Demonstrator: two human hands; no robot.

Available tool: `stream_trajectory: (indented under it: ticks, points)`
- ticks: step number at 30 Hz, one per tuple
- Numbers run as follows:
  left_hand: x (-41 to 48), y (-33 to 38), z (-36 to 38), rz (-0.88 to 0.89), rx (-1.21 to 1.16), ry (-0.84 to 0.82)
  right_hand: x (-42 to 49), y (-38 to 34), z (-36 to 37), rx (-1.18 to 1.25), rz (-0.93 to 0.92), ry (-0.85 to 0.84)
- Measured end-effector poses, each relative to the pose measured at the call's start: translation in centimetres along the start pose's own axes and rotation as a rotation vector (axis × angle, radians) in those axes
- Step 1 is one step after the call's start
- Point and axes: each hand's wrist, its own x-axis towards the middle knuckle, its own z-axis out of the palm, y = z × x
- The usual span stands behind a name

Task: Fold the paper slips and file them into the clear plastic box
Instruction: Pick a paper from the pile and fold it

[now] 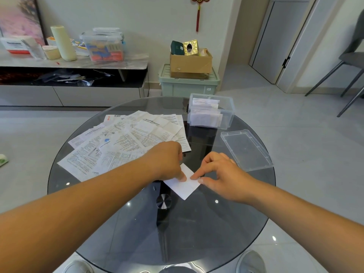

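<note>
A small folded white paper slip (183, 187) lies on the round glass table (122, 223) in front of me. My left hand (167, 160) presses its upper left part with curled fingers. My right hand (218, 174) pinches the slip's right edge between thumb and forefinger. A fan of several unfolded printed slips (126, 140) is spread over the table's left half. The clear plastic box (211, 110) stands at the far right of the table, lid off, with several folded slips inside. Its clear lid (246, 149) lies flat to the right of my hands.
A low cabinet with containers (102, 46) runs along the back wall. A green crate (188, 83) with a cardboard box (191, 64) on top stands behind the table. A grey chair (348, 62) is at the far right. My shoes (250, 263) show under the glass.
</note>
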Motion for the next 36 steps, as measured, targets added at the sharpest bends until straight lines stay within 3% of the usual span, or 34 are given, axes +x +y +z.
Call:
stream_trajectory:
  ticks: [14,22,25,28,30,33,36]
  points:
    - [-0.3,-0.9,-0.1,0.021,-0.168,-0.051,0.0,0.5,-0.3,-0.004,-0.021,-0.045]
    - [-1.4,-1.9,-0.4,-0.024,-0.697,-0.012,0.4,-0.7,-0.7,0.528,0.102,0.138]
    - [-1.9,-1.9,-0.2,0.055,-0.851,0.013,0.7,-1.0,-0.7,0.546,0.099,0.229]
    - [-2.2,-2.2,0.2,0.247,-0.595,0.204,0.3,-1.0,-1.0,0.305,-0.025,0.365]
    - [-2.6,-2.3,0.5,0.322,-0.393,0.274,-0.2,-0.7,-0.9,0.079,-0.129,0.348]
    - [-2.9,-3.0,1.5,0.387,-0.142,0.235,-0.9,0.3,0.0,-0.064,-0.195,0.234]
    - [-3.1,-3.4,2.6,0.382,-0.035,0.176,-1.3,0.4,0.5,-0.049,-0.165,0.18]
